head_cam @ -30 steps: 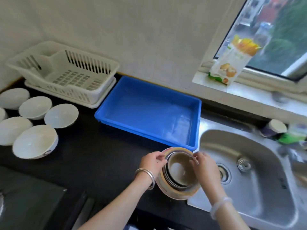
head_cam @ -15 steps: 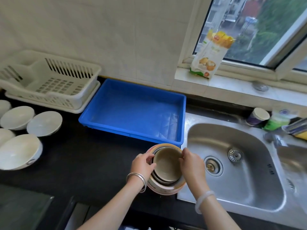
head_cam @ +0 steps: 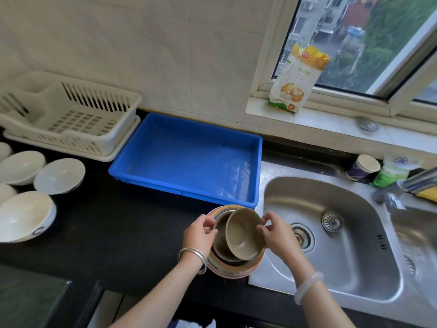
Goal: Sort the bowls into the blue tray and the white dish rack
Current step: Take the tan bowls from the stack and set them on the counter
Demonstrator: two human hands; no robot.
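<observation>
A stack of nested bowls, orange-rimmed on the outside with metal ones inside, stands on the dark counter by the sink. My right hand grips a tan bowl, tilted and raised a little out of the stack. My left hand holds the stack's left rim. The blue tray lies just behind, with nothing in it. The white dish rack, also holding nothing, stands at the back left. Several white bowls sit on the counter at the far left.
A steel sink with a tap fills the right side. A paper cup and a green packet stand behind it. A food bag leans on the windowsill. A dark hob occupies the near left corner.
My right hand has lifted the tan bowl out of the stack and tilted it. The view has shifted, bringing the tray and rack rightward in frame.
</observation>
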